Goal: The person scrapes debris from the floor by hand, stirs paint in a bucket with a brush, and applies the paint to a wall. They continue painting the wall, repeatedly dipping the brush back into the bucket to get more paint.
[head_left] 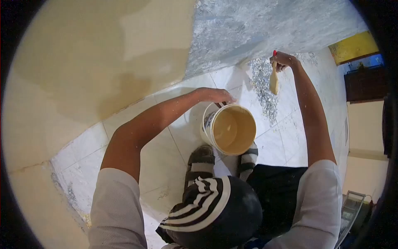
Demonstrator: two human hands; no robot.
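My left hand (219, 97) is closed over the far rim of a white paint bucket (206, 124). The bucket tilts towards me, and its inside is coated with cream-coloured paint (226, 128). Out to the right, my right hand (284, 61) is closed around a paintbrush (273, 81). The brush points downward, its cream-coloured end hanging free and a red handle tip showing above my fingers. It is held close to the lower part of the wall, over floor littered with flakes.
Cream paint covers the left wall (83, 58); the wall beyond it is bare, patchy grey (265, 25). Grey flakes (267, 99) lie on the white tiled floor (166, 166) along its foot. My shoes (202, 154) are just below the bucket. A dark wooden piece (365, 85) stands far right.
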